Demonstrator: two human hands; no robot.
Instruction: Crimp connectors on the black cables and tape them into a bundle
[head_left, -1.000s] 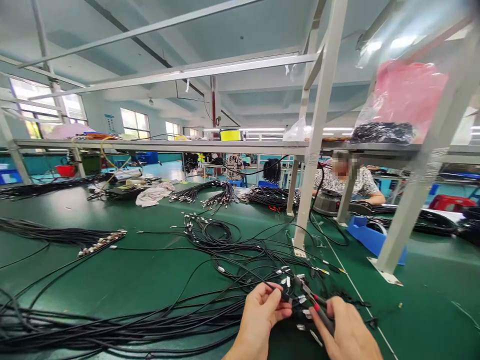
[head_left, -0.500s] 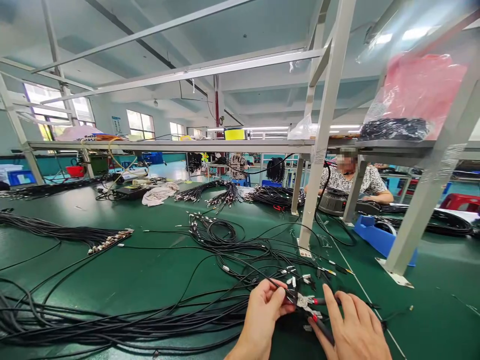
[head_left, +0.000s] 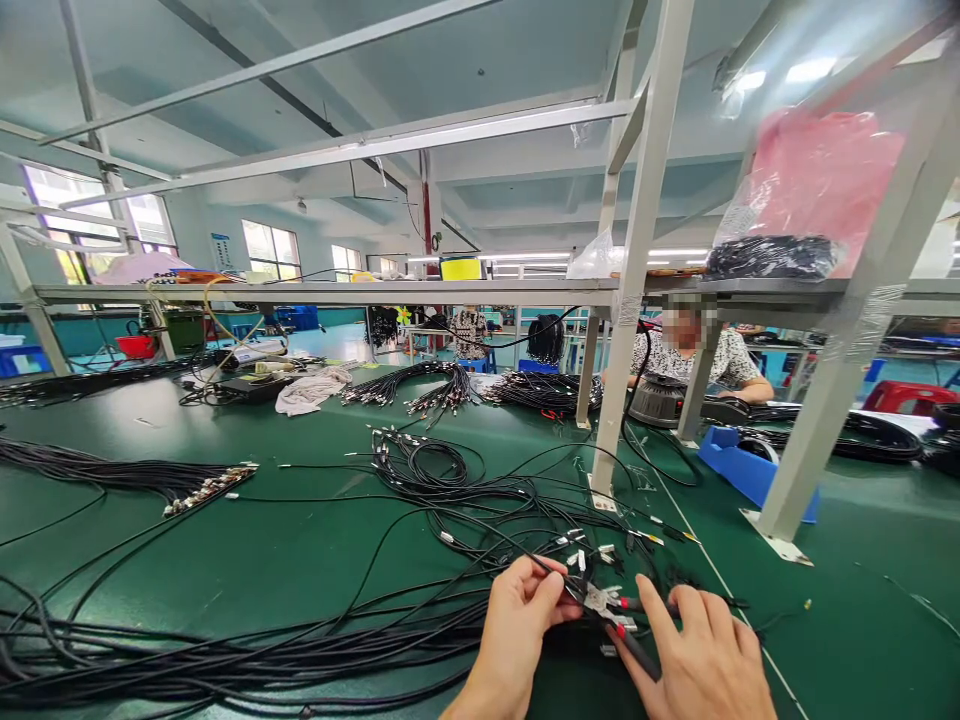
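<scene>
My left hand pinches a black cable near its end, thumb against the fingers. In my right hand are pliers with metal jaws and dark handles, red near the pivot. The handles are spread apart. The jaws meet the cable end just beside my left fingertips; whether they clamp it I cannot tell. Behind the pliers lie several white-tipped cable ends. A long bundle of black cables runs along the front of the table to my left hand.
Tangled black cables lie mid-table, with a tied bundle at the left. White shelf posts rise from the green table. A blue tape dispenser stands at the right. A co-worker sits across the table.
The whole view has shifted slightly, so things appear a little further left. Both hands keep nearly the same grip on the cable and pliers.
</scene>
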